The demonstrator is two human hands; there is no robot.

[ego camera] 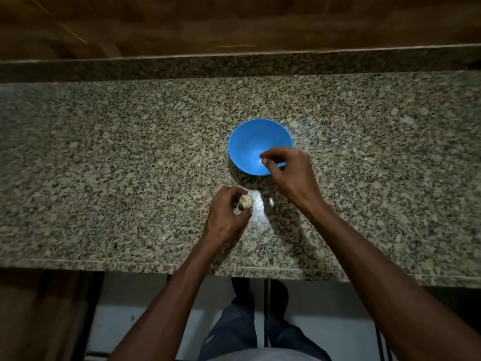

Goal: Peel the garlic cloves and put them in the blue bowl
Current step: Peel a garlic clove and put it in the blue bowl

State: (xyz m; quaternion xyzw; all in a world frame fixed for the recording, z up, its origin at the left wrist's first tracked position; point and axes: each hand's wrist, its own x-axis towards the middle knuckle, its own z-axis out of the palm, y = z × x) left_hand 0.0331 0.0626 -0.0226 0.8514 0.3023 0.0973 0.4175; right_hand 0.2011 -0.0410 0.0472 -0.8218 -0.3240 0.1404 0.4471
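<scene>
Both forearms [166,303] bare, no sleeves showing. Dark blue trousers [234,332], probably jeans, and a light-coloured shirt hem [260,356] at the bottom edge.

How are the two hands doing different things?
The left hand grips a garlic bulb low over the counter; the right hand is over the blue bowl's near rim, fingers pinched, with nothing visible between them. The left is nearer the person, the right farther. Both are bare.
</scene>
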